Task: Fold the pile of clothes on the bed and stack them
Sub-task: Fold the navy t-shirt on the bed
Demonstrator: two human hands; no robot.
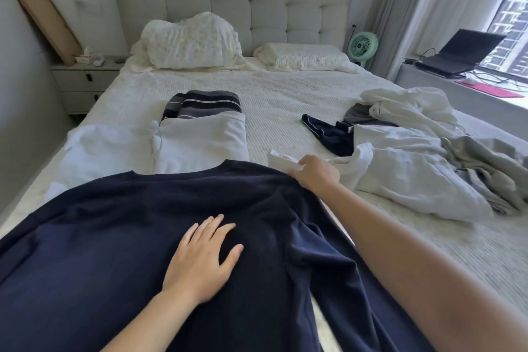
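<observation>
A: Shirt (120,237), navy, long-sleeved, lies spread on the near part of the bed (285,88). How should this step go?

B: Judging by the layout, the fold in hand is the right shoulder. Keep the body pinned flat, carry the shoulder edge straight inward, and smooth out the creases near the sleeve before folding further.

A: Pose of each hand?

B: Left hand (201,260): fingers straight and spread, palm pressing the shirt's middle, holding nothing. Right hand (315,173): arm stretched forward, fingers curled at the shirt's right shoulder edge; it appears to grip that edge.

A: Surroundings?

B: Beyond the collar sit folded white clothes (200,137) with a striped piece (203,104) behind. Unfolded pile (414,157) lies to the right, just beside the right hand.
</observation>
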